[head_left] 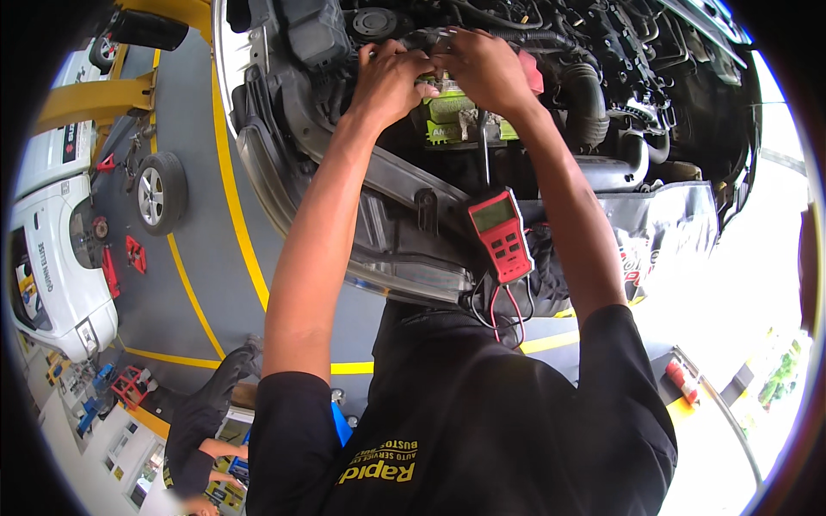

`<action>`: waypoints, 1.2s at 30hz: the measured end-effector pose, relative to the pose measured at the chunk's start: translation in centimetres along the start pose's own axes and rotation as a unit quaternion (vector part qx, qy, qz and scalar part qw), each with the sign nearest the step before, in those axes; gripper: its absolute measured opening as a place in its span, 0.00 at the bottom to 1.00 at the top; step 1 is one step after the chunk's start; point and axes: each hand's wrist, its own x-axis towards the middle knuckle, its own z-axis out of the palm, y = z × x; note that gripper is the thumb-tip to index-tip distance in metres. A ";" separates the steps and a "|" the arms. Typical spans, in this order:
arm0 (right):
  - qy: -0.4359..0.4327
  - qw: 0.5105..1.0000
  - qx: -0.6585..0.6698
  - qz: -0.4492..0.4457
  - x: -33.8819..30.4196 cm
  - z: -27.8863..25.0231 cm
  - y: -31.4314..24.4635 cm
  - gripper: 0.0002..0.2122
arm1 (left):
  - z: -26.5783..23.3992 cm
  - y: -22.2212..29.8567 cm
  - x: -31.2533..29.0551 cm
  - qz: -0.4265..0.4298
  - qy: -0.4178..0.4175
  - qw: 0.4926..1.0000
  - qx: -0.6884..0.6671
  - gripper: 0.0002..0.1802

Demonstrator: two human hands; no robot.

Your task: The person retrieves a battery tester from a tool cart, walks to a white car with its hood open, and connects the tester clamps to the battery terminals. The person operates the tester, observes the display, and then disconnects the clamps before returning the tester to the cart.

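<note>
Both my hands meet over the green car battery [447, 107] in the engine bay. My left hand [391, 82] is closed at the battery's far left side, its fingers curled and the thumb pointing inward. My right hand [483, 67] is closed beside it, fingers bent down over the battery's far edge. What the fingers grip is hidden beneath them. A red cover [531, 73] shows just right of my right hand. A metal bar [483, 150] stands at the battery's near side. Nearer to me, a red handheld tester [499, 234] with a grey screen rests on the car's front edge.
Red and black leads [508, 314] hang from the tester. A ribbed air hose [587, 103] lies right of the battery, a dark cover [662, 224] over the fender. On the left floor are a wheel [161, 193], a yellow lift arm [95, 105], a white car [64, 267] and another person [194, 434].
</note>
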 end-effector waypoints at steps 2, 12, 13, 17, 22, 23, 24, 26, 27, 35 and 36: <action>-0.022 0.995 -0.095 0.013 1.4 0.8 -0.8 0.13 | 0.3 0.4 0.4 -0.033 -0.019 0.999 0.014 0.24; 0.051 0.964 0.231 0.123 -3.8 -1.1 1.3 0.09 | 0.1 0.9 -0.3 0.005 0.012 1.000 -0.019 0.16; 0.046 0.953 0.264 0.143 -3.8 -1.0 1.1 0.09 | 0.2 0.8 -0.5 0.004 0.015 1.000 -0.019 0.17; 0.014 0.998 0.042 0.038 -0.7 0.0 0.1 0.13 | 1.1 0.4 -0.8 0.001 0.035 0.999 -0.006 0.21; 0.030 0.995 -0.097 -0.022 2.7 1.4 -3.0 0.12 | 0.9 0.7 -0.7 -0.080 0.051 0.995 0.004 0.33; 0.032 0.997 -0.069 0.001 2.9 0.7 -3.2 0.11 | 0.9 0.5 -0.7 -0.079 0.051 0.995 -0.018 0.33; 0.031 0.998 -0.043 0.024 3.0 0.1 -3.3 0.11 | 0.5 0.8 -0.6 -0.079 0.050 0.995 -0.043 0.32; 0.044 0.997 0.032 0.061 1.8 -0.5 -1.4 0.11 | 0.3 1.2 -0.8 -0.068 0.057 0.993 -0.075 0.29; 0.044 0.994 0.071 0.068 0.9 -0.4 0.2 0.11 | 0.4 1.3 -0.7 -0.056 0.067 0.993 -0.084 0.25; 0.034 0.950 0.291 0.103 -4.0 -0.3 2.6 0.10 | 0.1 1.0 -0.8 -0.014 0.035 0.999 -0.029 0.17; 0.038 0.944 0.310 0.107 -4.1 -0.1 3.0 0.11 | 0.1 1.1 -0.8 -0.012 0.034 0.999 -0.028 0.17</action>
